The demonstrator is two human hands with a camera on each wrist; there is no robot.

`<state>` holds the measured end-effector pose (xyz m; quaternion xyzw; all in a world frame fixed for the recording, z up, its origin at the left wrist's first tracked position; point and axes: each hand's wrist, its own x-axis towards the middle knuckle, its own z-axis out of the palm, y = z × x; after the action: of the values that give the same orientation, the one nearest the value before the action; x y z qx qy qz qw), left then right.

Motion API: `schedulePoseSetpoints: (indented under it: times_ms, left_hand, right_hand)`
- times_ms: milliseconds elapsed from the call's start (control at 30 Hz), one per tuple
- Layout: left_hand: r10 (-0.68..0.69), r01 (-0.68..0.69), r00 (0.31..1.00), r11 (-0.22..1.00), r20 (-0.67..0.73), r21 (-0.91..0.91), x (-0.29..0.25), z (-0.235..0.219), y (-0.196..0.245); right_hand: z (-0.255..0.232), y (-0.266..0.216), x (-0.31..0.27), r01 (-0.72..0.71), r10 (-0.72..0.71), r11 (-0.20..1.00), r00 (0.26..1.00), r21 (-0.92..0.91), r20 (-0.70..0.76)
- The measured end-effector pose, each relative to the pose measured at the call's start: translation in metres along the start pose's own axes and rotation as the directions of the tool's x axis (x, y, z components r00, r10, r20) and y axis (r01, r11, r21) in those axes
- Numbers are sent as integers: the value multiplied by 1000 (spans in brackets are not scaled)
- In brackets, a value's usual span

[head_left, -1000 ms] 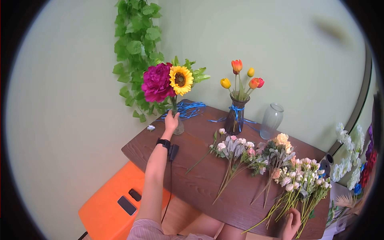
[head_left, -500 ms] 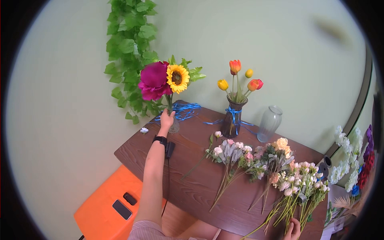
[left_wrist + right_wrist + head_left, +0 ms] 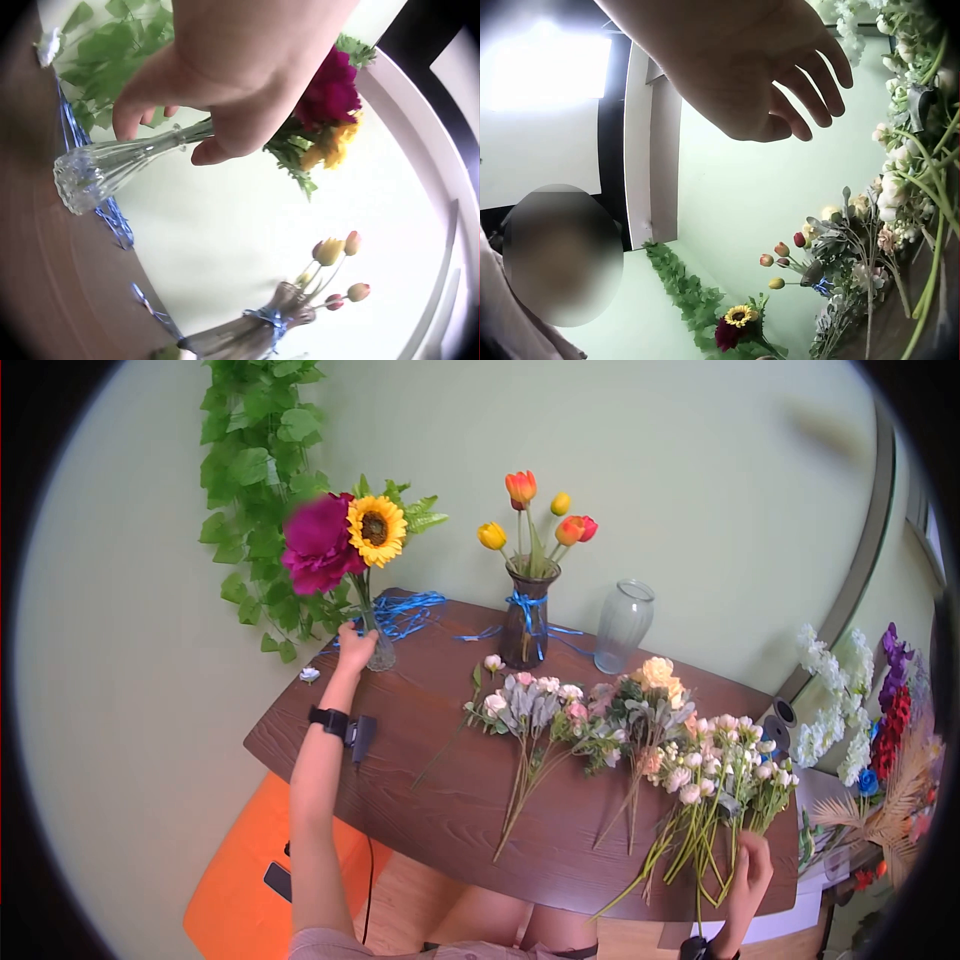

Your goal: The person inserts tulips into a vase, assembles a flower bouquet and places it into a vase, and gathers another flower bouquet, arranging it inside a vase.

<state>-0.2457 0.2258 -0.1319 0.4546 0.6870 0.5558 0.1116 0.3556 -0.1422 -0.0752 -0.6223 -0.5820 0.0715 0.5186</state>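
Note:
In the head view, my left hand is at the neck of a clear glass vase standing at the table's far left. The vase holds a magenta bloom, a sunflower and green leaves. The left wrist view shows the fingers spread apart on one side of the neck and the thumb on the other, with gaps between fingers and glass. My right hand hovers by the stems of white rosebuds at the right; its fingers are loosely bent, holding nothing.
A dark vase of tulips wears a blue ribbon. Beside it stands a clear vase without flowers. Several flower bunches lie on the brown table. A blue ribbon tangle lies behind the left vase. An orange stool is lower left.
The head view has swung right, so the scene shifts left. My left fingers have loosened at the vase neck. The right hand has risen from the table's front edge beside the stems.

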Motion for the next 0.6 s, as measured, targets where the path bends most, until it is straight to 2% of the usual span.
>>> schedulePoseSetpoints:
  times_ms: [33, 67, 100, 133, 167, 233, 267, 300, 333, 433, 467, 533, 567, 600]
  left_hand:
    - [-46, 48, 999, 995, 27, -82, -19, -9, 19]
    - [-51, 54, 998, 995, 40, -81, -40, -22, 43]
    - [-125, 177, 971, 949, 204, -261, -64, -37, 70]
    - [-164, 318, 915, 855, 370, -409, -83, -50, 90]
    - [-168, 327, 911, 852, 377, -410, -100, -60, 100]
    - [-25, 387, 847, 714, 532, -583, -137, -77, 108]
    - [7, 422, 816, 676, 578, -604, -154, -84, 109]
    - [40, 458, 784, 636, 619, -621, -174, -90, 105]
    - [56, 503, 763, 575, 644, -646, -192, -94, 100]
    - [8, 645, 730, 324, 684, -692, -239, -101, 75]
    - [20, 698, 698, 205, 716, -686, -251, -101, 61]
    - [-2, 725, 686, 86, 727, -684, -271, -101, 51]
    - [0, 717, 695, 79, 719, -693, -279, -100, 44]
    - [-25, 717, 697, 20, 717, -697, -284, -98, 38]
  right_hand:
    - [-1, -8, 11, -5, 5, 1000, 1000, 22, 8]
    - [0, -17, 22, -11, 10, 999, 1000, 45, 15]
    - [1, -24, 35, 6, -7, 999, 1000, 45, 28]
    - [2, -28, 50, 30, -33, 999, 997, 40, 66]
    - [3, -34, 65, 80, -83, 996, 990, 31, 110]
    - [9, -40, 96, 76, -88, 995, 973, 65, 213]
    - [16, -44, 109, 61, -79, 994, 972, 89, 221]
    - [21, -33, 128, 111, -138, 987, 956, 118, 258]
    - [28, -36, 142, 79, -103, 993, 953, 92, 285]
    - [54, -25, 184, 133, -153, 987, 940, 86, 305]
    - [63, -24, 196, 102, -123, 992, 939, 80, 323]
    - [82, -20, 222, 88, -108, 993, 933, 72, 342]
    - [92, -14, 236, 116, -110, 993, 927, 3, 358]
    - [102, -8, 249, 145, -112, 987, 922, -64, 371]
